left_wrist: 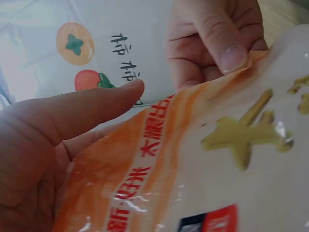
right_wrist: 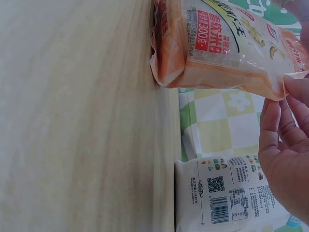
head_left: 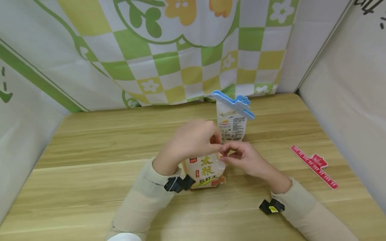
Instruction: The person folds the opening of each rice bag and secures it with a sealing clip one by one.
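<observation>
Rice bag (head_left: 206, 172), head view: stands upright on the wooden table (head_left: 90, 187), near its middle, gold lettering facing the person.
Left hand (head_left: 191, 139), head view: reaches over the top of the rice bag, thumb and fingers bent toward the right hand (head_left: 245, 158).
Right hand, head view: thumb and fingers at the upper right corner of the rice bag, close against the left hand.
White bag (head_left: 231, 125), head view: stands just behind the hands, a blue clip (head_left: 233, 103) across its top.
Red clip (head_left: 315, 166), head view: lies on the table to the right, well apart from the rice bag.
Checked cloth (head_left: 181, 68), head view: hangs behind the table.
Left grip, left wrist view: some fingers lie behind the orange edge, thumb tip past it; whether they clamp the rice bag, I cannot tell.
Painted fruit (left_wrist: 75, 44), left wrist view: on the white sheet (left_wrist: 29, 29) beyond.
Right grip, right wrist view: thumb and fingers pinched together on the rice bag's corner.
White bag's back, right wrist view: barcode and square code visible.
</observation>
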Motion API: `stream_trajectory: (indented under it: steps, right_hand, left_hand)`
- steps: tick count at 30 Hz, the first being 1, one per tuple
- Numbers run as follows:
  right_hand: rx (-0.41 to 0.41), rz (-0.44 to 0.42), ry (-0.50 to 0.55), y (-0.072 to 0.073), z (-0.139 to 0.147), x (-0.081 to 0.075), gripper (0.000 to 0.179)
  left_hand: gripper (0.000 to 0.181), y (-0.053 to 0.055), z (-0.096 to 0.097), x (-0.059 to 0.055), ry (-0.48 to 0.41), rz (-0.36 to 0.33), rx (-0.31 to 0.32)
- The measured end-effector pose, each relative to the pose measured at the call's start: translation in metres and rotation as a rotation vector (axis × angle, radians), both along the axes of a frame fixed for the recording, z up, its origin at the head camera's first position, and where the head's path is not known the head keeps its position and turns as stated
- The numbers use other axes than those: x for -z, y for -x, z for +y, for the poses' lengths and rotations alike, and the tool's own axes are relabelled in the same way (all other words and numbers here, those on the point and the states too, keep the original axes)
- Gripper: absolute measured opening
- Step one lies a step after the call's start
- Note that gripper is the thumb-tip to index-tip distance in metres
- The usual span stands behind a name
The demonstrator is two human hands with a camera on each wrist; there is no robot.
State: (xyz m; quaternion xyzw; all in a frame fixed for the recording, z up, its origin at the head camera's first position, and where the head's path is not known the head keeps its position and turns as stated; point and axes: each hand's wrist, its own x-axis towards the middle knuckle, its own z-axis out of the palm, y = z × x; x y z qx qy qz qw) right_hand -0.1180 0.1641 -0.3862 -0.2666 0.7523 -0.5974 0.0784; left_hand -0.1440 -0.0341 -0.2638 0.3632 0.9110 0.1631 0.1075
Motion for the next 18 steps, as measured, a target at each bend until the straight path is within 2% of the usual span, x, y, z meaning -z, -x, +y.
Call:
stream_trajectory:
  steps: [7,18]
  right_hand:
    - [-0.002,0.031,-0.004,0.001,0.000,0.001,0.011]
    - [0.020,0.027,-0.036,-0.001,0.000,-0.001,0.011]
  left_hand:
    - [0.023,0.002,0.001,0.005,0.047,-0.045,-0.043]
    - [0.026,0.009,-0.008,0.014,-0.020,-0.105,0.030]
